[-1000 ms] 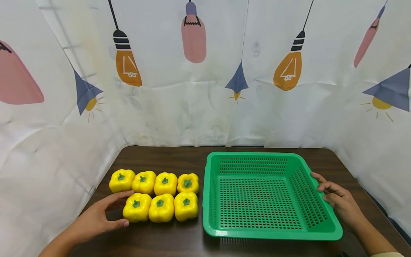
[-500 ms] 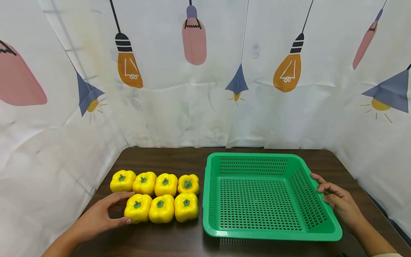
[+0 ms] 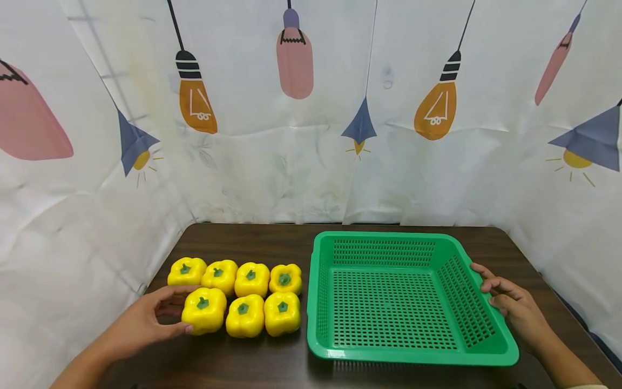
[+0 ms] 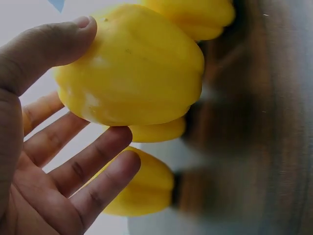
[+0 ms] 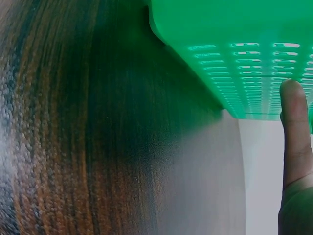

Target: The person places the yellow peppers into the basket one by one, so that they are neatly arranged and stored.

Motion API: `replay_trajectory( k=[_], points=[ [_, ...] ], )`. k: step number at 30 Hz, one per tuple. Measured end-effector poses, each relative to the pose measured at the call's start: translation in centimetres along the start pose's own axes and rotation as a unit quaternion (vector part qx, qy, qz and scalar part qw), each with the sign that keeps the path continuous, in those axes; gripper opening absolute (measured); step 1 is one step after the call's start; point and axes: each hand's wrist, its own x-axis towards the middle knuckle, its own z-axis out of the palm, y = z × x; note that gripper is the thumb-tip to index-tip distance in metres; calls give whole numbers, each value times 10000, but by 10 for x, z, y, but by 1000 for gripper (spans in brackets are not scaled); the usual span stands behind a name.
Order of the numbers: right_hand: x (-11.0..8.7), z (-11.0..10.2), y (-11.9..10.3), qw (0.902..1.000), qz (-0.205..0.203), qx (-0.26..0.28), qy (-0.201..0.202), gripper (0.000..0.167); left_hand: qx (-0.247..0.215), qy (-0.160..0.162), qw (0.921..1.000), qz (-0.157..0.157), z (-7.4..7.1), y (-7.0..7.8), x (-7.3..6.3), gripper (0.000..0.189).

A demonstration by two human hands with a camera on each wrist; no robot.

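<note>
In the head view, my left hand (image 3: 141, 321) pinches a yellow bell pepper (image 3: 205, 313) between thumb and fingers. The left wrist view shows the thumb on one side of this bell pepper (image 4: 137, 68) and fingers at the other, with its underside off the dark surface. Several more yellow bell peppers (image 3: 245, 319) with green stems stand close together in two rows beside it. On the right, my right hand (image 3: 517, 308) holds the right rim of a green plastic basket (image 3: 413, 355). One finger (image 5: 294, 122) lies along the perforated outer wall in the right wrist view.
The dark wood-grain table (image 3: 252, 367) carries both the peppers and the basket. A white curtain (image 3: 301, 178) printed with lamps surrounds its back and sides. The basket's left rim stands close to the rightmost peppers.
My left hand has closed in on the front-left bell pepper and raised it slightly, shifting it a little left, away from its neighbour. The right hand and basket have stayed put.
</note>
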Motion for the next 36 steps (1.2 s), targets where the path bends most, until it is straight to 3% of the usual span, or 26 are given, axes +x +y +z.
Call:
replay_trajectory(
  k=[6,13,19,25,36],
  points=[
    [-1,0,0,9999,94,89,-3,23,-269,110,9992,-290,-10,16,1,71],
    [0,1,-1,9999,111,14,-10,22,-6,471,9989,-27,-19,27,9,73],
    [0,0,-2,9995,86,-299,43,22,189,460,9988,-7,-23,39,16,74],
    [0,0,-3,9998,80,-195,25,23,387,424,9974,-429,-24,58,22,76],
    [-1,-1,-3,9998,165,-11,-69,21,228,423,9987,-171,-17,79,37,74]
  ],
)
